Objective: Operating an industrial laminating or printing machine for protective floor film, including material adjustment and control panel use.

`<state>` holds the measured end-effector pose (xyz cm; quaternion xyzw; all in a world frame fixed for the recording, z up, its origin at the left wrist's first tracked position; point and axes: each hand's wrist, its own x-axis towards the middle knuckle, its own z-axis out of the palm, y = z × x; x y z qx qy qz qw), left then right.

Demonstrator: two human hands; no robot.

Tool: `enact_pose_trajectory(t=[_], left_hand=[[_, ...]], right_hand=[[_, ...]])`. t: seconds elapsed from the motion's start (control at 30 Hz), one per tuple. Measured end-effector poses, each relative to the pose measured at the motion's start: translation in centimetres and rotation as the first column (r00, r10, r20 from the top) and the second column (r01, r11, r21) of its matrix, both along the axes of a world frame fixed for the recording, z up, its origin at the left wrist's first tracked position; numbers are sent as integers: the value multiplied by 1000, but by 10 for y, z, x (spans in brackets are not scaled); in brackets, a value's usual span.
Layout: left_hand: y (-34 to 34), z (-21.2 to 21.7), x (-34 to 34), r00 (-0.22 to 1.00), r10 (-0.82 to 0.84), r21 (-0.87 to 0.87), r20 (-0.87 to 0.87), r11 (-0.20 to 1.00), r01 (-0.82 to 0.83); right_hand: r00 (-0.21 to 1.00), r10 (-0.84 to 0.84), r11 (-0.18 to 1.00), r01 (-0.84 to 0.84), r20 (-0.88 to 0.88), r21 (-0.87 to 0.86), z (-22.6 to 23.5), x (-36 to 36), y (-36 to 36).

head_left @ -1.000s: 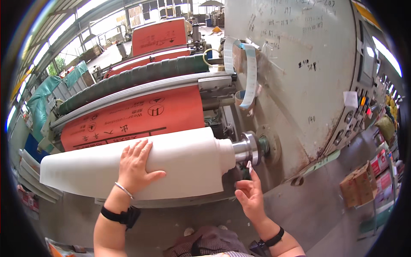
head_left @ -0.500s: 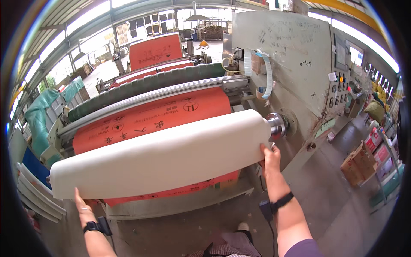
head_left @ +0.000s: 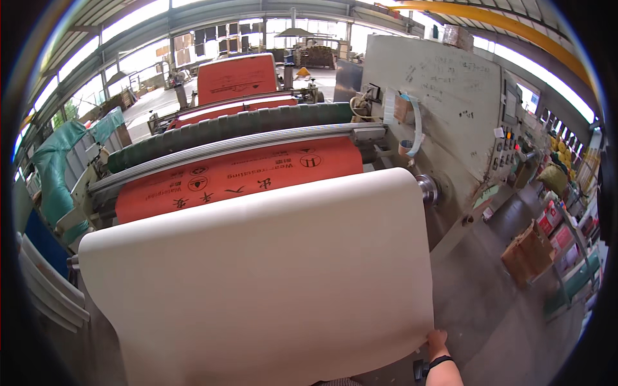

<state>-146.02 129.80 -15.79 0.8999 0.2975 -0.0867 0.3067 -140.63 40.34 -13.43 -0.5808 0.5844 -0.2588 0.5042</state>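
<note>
A wide white sheet [head_left: 270, 276] hangs toward me from the roll across the front of the machine, broad and slightly curved. At its lower right corner my right hand [head_left: 438, 340] grips the sheet's edge, fingers wrapped round it. My left hand is out of sight; the sheet covers the lower left of the view. A shiny metal shaft end [head_left: 427, 189] sticks out at the roll's right. Behind the roll, a red printed sheet [head_left: 257, 168] with black markings runs under a metal bar [head_left: 238, 149].
A grey machine cabinet [head_left: 438, 103] with a button panel [head_left: 506, 152] stands at the right. Beyond it lies a cardboard box [head_left: 528, 254] on the floor. Curved white pieces [head_left: 51, 289] lean at the left, near green sheeting [head_left: 55, 167]. A dark green roller [head_left: 232, 132] spans the machine.
White sheet has been drawn down and toward me off the roll, covering the lower red material. My right hand has moved down with its edge; my left hand has left sight.
</note>
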Motion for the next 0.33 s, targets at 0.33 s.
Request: enact_pose_trajectory(t=[0.33], left_hand=[[5,187,218,502,613,-664,610,741,-99]], right_hand=[[657,-227,924,-88,719,372,171,137,-7]])
